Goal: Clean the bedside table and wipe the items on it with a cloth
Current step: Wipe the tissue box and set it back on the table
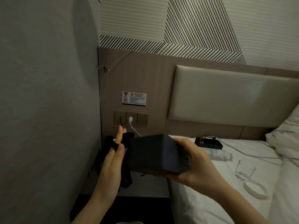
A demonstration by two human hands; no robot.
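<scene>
Right hand (191,160) grips black box (155,154); left hand (111,167) presses cloth (126,159)

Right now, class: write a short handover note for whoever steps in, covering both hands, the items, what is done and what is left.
Right hand grips the dark rectangular box by its right end, held above the dark bedside table.
Left hand, fingers straight, presses a dark cloth against the box's left end.
Set out on the white bed: black tray, clear plastic bottle, clear drinking glass, round glass dish.
Done: table items moved onto bed.
Left: finish box; whether others are wiped cannot be told.
</scene>
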